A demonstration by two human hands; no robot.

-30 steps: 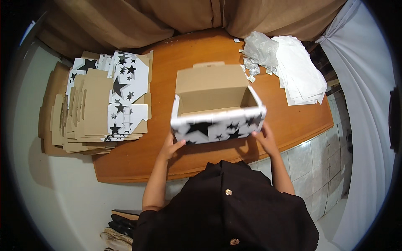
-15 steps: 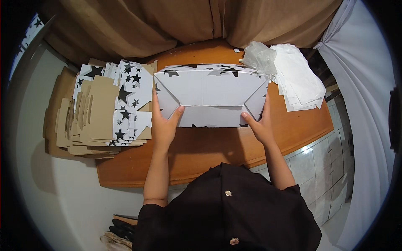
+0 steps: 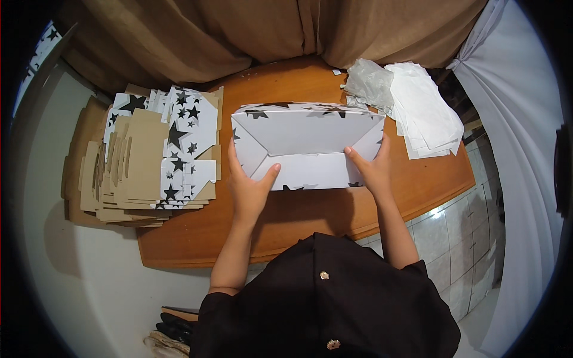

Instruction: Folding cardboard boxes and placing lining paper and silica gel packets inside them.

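White star-printed cardboard box (image 3: 307,143), upside down, folded bottom flaps showing

A rounded brown wooden table (image 3: 310,218) carries everything. At its left edge lies a stack of flat cardboard box blanks, brown on one side and white with black stars on the other (image 3: 143,161), overhanging the table's left side. In the middle sits a white cardboard box with black stars, its folded underside up (image 3: 307,143). On the far right lie a crumpled clear plastic bag (image 3: 369,83) and, touching it, a pile of white paper sheets (image 3: 427,110).
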